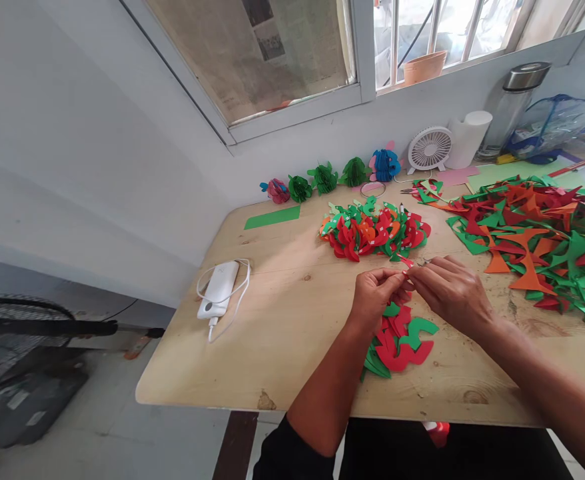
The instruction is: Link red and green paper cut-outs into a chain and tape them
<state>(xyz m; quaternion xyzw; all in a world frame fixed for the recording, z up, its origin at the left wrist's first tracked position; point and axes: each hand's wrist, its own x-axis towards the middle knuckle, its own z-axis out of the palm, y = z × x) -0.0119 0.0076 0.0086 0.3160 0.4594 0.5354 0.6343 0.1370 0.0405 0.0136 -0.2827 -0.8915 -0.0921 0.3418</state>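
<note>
- Fingers of the left hand point(378, 293) and right hand point(455, 290) meet, pinching a small red paper piece point(406, 261) between them; a small metallic item point(426, 262) shows at the right fingers, its kind unclear.
- The piece is slim and bright red, mostly hidden by fingertips, above the tabletop point(282, 300).
- Below the hands, partly covered by them, lie red and green cutouts point(405, 357).
- Just beyond sits a heap of curved shapes point(357, 237); orange, red and green scraps point(527, 247) spread rightward.
- A white power bank point(218, 290) with its cable lies well apart, leftward.
</note>
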